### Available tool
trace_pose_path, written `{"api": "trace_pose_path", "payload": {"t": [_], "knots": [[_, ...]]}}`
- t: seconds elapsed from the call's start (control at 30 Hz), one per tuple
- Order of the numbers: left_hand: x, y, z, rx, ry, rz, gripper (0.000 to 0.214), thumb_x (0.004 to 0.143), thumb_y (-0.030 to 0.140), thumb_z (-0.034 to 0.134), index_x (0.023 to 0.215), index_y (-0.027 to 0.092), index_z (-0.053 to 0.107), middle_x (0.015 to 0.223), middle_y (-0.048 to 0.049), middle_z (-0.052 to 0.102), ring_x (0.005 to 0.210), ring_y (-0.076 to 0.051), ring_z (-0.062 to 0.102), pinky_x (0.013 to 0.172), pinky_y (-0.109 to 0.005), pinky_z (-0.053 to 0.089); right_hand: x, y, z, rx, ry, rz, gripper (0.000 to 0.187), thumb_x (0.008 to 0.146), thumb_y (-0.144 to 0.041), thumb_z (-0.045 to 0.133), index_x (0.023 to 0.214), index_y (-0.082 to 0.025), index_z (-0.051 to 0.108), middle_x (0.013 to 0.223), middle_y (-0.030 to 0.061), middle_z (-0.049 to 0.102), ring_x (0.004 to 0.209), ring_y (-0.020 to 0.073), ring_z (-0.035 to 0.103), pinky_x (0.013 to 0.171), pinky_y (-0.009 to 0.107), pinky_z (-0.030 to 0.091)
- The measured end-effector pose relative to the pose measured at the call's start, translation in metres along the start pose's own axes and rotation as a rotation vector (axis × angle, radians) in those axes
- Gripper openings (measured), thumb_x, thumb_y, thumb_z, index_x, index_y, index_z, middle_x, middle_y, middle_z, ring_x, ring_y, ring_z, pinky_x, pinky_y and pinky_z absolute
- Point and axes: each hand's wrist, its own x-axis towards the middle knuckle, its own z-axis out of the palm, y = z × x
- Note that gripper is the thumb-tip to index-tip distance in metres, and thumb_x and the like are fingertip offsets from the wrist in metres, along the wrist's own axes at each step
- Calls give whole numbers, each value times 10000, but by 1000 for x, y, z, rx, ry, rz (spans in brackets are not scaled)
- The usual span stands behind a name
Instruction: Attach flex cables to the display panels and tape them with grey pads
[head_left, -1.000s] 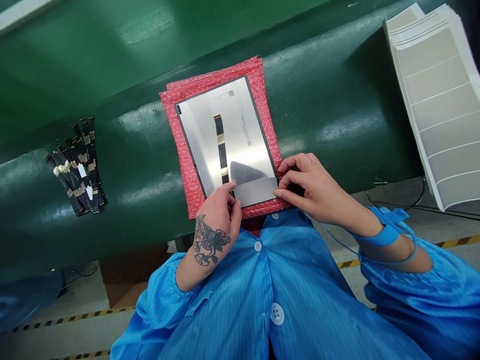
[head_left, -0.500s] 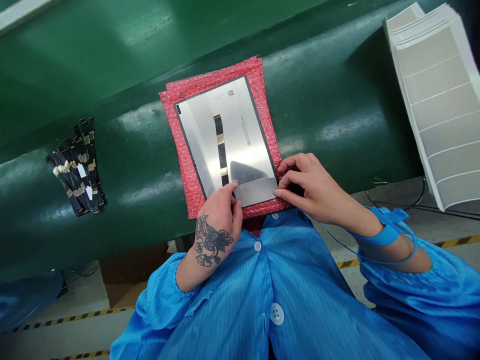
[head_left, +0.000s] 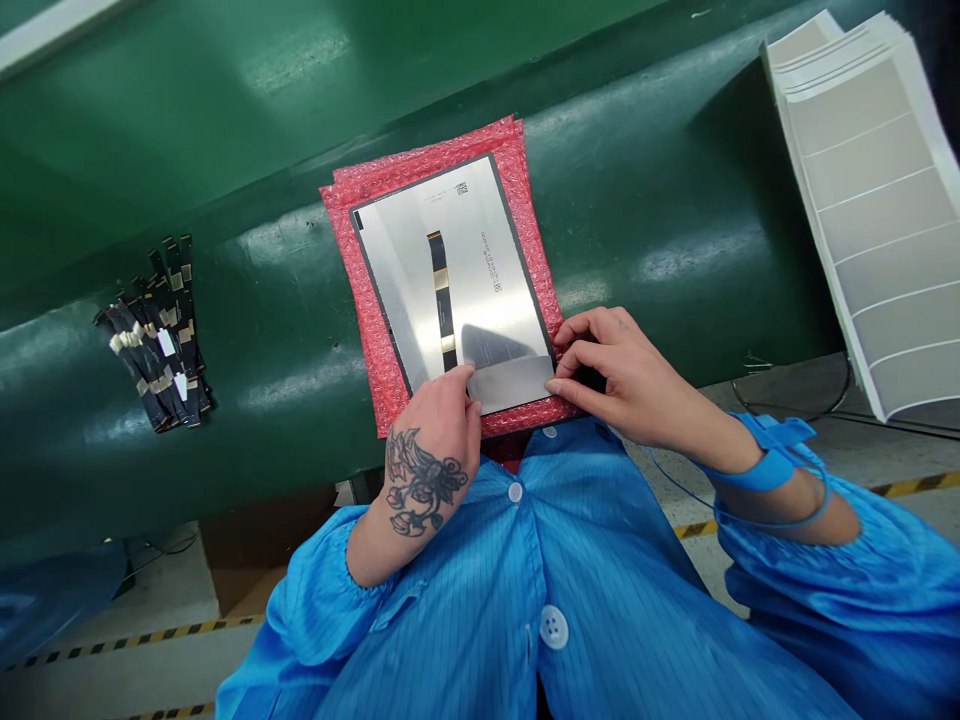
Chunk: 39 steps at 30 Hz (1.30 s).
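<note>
A display panel (head_left: pixel 487 230) lies with its silvery back up on red bubble-wrap bags (head_left: pixel 375 370). A black flex cable (head_left: pixel 442 300) runs down its back, its lower end hidden beside my left hand. Across the panel's near right corner lies a thin grey film strip (head_left: pixel 510 382). My left hand (head_left: pixel 439 430) is closed, thumb and forefinger pinching at the strip's left end, next to the cable. With its fingers curled together, my right hand (head_left: pixel 611 375) pinches the strip's right end at the panel's edge.
On the green bench mat (head_left: pixel 645 200), a bundle of black flex cables (head_left: pixel 157 340) lies at left. A stack of sheets with grey labels (head_left: pixel 862 220) stands at right, reaching over the bench edge. A blue wrist strap (head_left: pixel 772 455) with a cord circles my right wrist.
My left hand has shifted very slightly, its thumb drawn closer to the fingers. The right hand, the panel and the strip stay practically where they were.
</note>
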Motion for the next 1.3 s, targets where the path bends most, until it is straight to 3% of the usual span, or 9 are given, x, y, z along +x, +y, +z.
{"api": "trace_pose_path", "payload": {"t": [0.23,0.37,0.43,0.57,0.67,0.83,0.97,1.13,1.3], "knots": [[-3,-15,0,148,132,-21,220,830,279,603,1011,157,573,696,-9,584,667,-181,574,613,-276,463,-4,3,6,-95,137,88,229,772,-267,666,707,-212,454,927,72,546,870,238,511,726,395,450],[-11,-30,11,96,397,174,110,861,188,562,952,157,616,763,-50,630,738,-174,594,674,-272,481,-15,-5,22,-147,372,80,58,853,-144,538,846,-201,528,932,79,580,896,220,558,760,386,486],[-18,-31,21,145,493,320,188,862,155,544,1024,170,637,929,-98,679,946,-213,606,850,-337,475,-19,-17,37,-208,515,20,185,872,-82,473,1006,-182,553,1031,108,610,998,220,570,855,406,482],[-28,-27,42,287,306,469,345,932,273,402,1170,140,615,1136,-130,678,1224,-271,507,1126,-509,205,-18,-41,71,-309,364,-238,389,948,-261,402,1280,-72,474,1267,183,581,1264,264,456,1064,470,338],[-30,-25,50,372,212,438,426,964,269,290,1228,100,579,1227,-145,635,1264,-255,487,1158,-520,104,-14,-44,85,-410,281,-214,547,967,-422,317,1339,-41,442,1343,187,535,1306,263,424,1099,450,281],[-28,-28,46,401,148,420,449,952,352,396,1323,121,503,1331,-146,548,1307,-256,444,1144,-495,221,-18,-28,79,-493,236,-108,566,964,-426,318,1445,-127,311,1411,146,472,1328,253,404,1114,479,254],[-28,-29,43,391,140,416,577,926,455,433,1364,80,442,1381,-171,487,1350,-264,379,1132,-464,271,-23,-21,72,-534,292,-43,686,957,-472,316,1489,-70,154,1415,218,438,1311,302,420,1091,527,267],[-30,-29,46,427,117,397,570,923,370,457,1403,76,371,1417,-176,445,1385,-273,309,1136,-491,247,-24,-21,74,-587,309,-11,745,954,-478,328,1499,-68,27,1411,243,435,1295,324,438,1078,544,273],[-37,-34,28,91,137,322,767,871,512,487,1451,69,251,1483,-229,325,1419,-321,202,1109,-501,296,-26,-20,75,-562,332,33,751,958,-480,300,1496,-61,-13,1436,249,394,1328,340,388,1077,573,263]]}}
